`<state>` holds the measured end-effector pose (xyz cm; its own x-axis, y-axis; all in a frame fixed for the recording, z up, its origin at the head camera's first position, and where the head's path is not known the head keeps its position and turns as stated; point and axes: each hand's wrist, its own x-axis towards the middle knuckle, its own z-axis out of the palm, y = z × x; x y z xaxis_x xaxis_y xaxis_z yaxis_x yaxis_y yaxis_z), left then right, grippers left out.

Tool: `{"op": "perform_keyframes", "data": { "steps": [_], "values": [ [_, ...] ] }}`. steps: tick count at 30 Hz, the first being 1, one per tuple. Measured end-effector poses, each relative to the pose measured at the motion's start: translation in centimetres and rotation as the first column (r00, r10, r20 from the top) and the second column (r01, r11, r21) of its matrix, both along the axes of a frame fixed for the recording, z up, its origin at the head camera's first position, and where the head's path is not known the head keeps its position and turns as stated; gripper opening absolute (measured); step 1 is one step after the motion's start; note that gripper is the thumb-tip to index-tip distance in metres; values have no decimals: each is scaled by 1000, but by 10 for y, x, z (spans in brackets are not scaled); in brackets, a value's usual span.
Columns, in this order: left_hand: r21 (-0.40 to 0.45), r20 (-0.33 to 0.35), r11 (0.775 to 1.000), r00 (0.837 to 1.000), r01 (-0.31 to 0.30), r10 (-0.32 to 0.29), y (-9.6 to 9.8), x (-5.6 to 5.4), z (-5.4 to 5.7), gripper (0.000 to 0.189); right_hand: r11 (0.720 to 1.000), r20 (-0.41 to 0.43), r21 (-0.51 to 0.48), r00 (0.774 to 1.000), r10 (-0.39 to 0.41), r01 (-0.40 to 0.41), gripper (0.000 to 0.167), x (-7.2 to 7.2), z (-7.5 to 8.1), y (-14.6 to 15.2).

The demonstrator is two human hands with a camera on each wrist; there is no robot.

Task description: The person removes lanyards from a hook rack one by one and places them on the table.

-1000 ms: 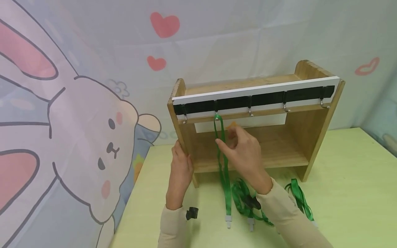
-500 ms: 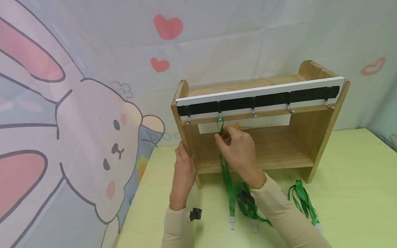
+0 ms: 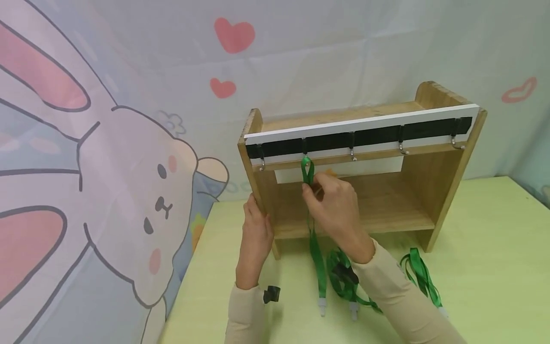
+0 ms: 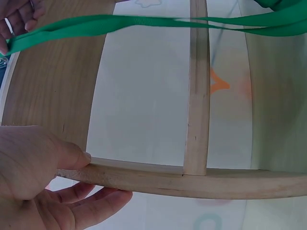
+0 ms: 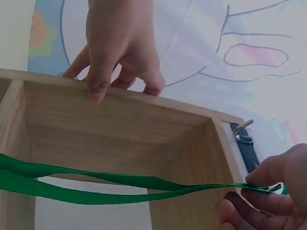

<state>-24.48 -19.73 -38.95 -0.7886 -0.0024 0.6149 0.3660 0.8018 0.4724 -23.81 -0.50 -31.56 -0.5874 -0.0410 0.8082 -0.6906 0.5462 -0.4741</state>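
Observation:
My left hand [image 3: 256,234] grips the left side panel of a small wooden shelf [image 3: 356,210]. In the left wrist view its thumb lies on one face of the panel edge [image 4: 148,180], with the fingers on the other. A green lanyard [image 3: 317,260] hangs by its loop from the second hook [image 3: 306,156] from the left, its white clip [image 3: 322,306] low over the table. Just below that hook, my right hand [image 3: 339,205] pinches both strands together between thumb and fingers. The right wrist view shows the lanyard [image 5: 120,184] stretching away from the pinch as two bands.
Several metal hooks line a white board with a black strip [image 3: 378,139] across the shelf front. More green lanyards lie on the pale table [image 3: 494,258]: a bundle [image 3: 341,282] by my right forearm and another [image 3: 423,277] farther right. A printed cloth [image 3: 326,62] hangs behind.
My right hand has closed from beside the lanyard onto its strands, drawing them together into a small loop under the hook. The left hand keeps its hold on the shelf; the view has shifted slightly.

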Motion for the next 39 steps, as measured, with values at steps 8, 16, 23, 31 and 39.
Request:
{"op": "perform_keyframes", "data": {
  "steps": [8,16,23,31,39],
  "values": [
    [12,28,1000,1000,-9,9,1,-2,1,61,998,-14,51,999,32,-31,14,11,-3,6],
    [1,4,1000,1000,5,-5,0,-3,0,60,987,107,38,983,149,-154,11,18,-20,7],
    [0,-5,1000,1000,13,-13,0,-1,0,60,977,187,10,960,206,-212,11,21,-32,5],
    [7,1,1000,1000,10,-10,0,0,2,60,971,253,-18,939,233,-237,8,22,-40,6],
    [13,12,1000,1000,10,-11,0,-1,1,60,957,331,-41,900,285,-288,5,24,-49,7]
  ]
}}
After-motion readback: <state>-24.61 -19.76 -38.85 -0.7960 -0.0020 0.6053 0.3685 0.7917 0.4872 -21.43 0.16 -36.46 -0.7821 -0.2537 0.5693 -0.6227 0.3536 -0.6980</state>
